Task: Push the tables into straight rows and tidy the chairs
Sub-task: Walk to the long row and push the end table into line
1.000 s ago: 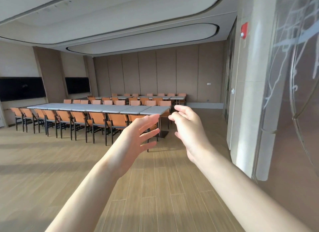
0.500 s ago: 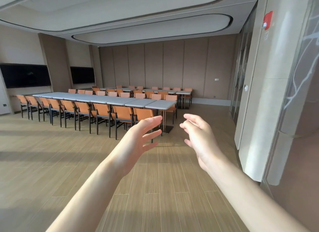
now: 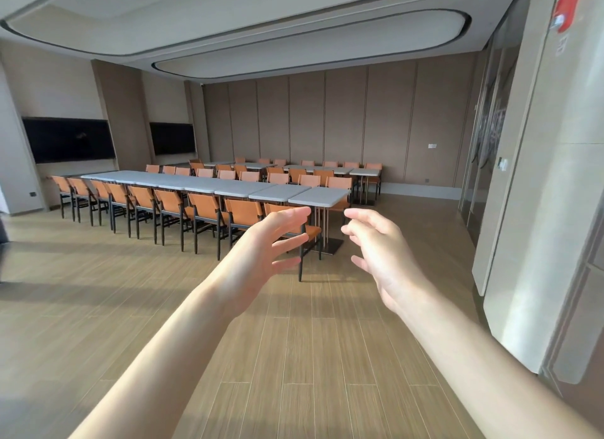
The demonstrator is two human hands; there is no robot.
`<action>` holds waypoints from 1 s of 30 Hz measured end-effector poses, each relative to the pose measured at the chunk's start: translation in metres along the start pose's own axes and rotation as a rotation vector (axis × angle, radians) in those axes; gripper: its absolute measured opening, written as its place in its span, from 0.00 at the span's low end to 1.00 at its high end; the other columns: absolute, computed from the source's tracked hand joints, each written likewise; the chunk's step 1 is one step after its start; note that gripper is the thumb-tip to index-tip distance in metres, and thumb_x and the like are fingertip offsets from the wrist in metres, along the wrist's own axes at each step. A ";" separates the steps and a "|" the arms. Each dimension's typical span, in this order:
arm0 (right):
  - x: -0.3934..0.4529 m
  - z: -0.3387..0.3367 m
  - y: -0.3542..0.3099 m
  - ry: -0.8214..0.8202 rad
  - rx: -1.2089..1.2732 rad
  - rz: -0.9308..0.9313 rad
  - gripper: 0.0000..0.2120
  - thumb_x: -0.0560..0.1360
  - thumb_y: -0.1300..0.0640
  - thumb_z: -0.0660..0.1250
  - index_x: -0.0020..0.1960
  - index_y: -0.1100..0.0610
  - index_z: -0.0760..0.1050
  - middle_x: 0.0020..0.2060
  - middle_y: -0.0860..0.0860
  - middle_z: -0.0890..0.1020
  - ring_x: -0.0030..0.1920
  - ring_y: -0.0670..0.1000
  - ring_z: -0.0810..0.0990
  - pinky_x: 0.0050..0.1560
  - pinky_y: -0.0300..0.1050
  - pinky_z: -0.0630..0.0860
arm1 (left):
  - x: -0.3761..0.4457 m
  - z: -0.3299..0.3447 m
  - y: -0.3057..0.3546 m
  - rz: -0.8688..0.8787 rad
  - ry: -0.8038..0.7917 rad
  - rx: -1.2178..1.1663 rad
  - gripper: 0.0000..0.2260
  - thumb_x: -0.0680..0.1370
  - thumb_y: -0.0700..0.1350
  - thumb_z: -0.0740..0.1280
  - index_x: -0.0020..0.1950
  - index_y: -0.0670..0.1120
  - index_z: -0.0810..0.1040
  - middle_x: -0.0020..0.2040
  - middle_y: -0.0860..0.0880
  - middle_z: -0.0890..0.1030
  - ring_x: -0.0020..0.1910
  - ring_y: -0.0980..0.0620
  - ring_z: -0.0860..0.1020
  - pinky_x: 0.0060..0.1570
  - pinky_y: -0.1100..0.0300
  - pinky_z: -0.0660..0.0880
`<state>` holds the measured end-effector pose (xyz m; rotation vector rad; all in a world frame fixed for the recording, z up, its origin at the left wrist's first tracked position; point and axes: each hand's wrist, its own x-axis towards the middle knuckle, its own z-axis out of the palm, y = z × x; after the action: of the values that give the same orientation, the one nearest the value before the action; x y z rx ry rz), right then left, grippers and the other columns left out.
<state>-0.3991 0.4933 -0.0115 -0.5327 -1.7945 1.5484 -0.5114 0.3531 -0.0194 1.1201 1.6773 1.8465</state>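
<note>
A long row of grey tables (image 3: pixel 228 187) runs from the left toward the middle of the room, with orange chairs (image 3: pixel 170 200) lined along its near side. The nearest end table (image 3: pixel 320 196) sits slightly skewed. An orange chair (image 3: pixel 312 232) beside it is partly hidden by my left hand. A second row of tables (image 3: pixel 317 170) with chairs stands near the back wall. My left hand (image 3: pixel 264 246) and my right hand (image 3: pixel 379 252) are raised in front of me, fingers apart, holding nothing and well short of the furniture.
Wooden floor (image 3: pixel 294 357) stretches between me and the tables. A pale column (image 3: pixel 536 210) rises close on my right, bearing a red fire alarm (image 3: pixel 567 9). Two dark screens (image 3: pixel 68 139) hang on the left wall.
The view has advanced toward the tables and tilted upward, so the furniture looks larger. Both hands stay raised and empty in much the same pose.
</note>
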 end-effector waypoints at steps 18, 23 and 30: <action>0.241 0.031 0.069 -0.053 -0.013 -0.010 0.14 0.81 0.59 0.63 0.64 0.49 0.76 0.52 0.38 0.76 0.60 0.44 0.75 0.71 0.54 0.71 | 0.225 -0.040 -0.077 0.002 0.039 0.016 0.24 0.75 0.61 0.61 0.69 0.59 0.76 0.71 0.59 0.76 0.68 0.56 0.76 0.70 0.47 0.71; 0.309 0.059 0.100 -0.041 -0.024 0.007 0.14 0.80 0.59 0.63 0.63 0.49 0.77 0.51 0.37 0.75 0.61 0.45 0.74 0.71 0.54 0.70 | 0.292 -0.071 -0.113 0.007 0.032 0.026 0.23 0.75 0.62 0.61 0.69 0.59 0.77 0.70 0.60 0.76 0.68 0.57 0.76 0.70 0.48 0.71; 0.425 0.120 0.131 -0.031 -0.033 0.000 0.15 0.82 0.59 0.62 0.66 0.50 0.76 0.50 0.36 0.76 0.56 0.41 0.76 0.71 0.54 0.71 | 0.410 -0.145 -0.152 0.027 0.007 0.003 0.18 0.74 0.63 0.64 0.61 0.63 0.80 0.69 0.60 0.77 0.67 0.58 0.77 0.69 0.48 0.72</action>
<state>-0.7895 0.7358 -0.0431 -0.5273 -1.8466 1.5370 -0.9007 0.5982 -0.0410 1.1447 1.6770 1.8668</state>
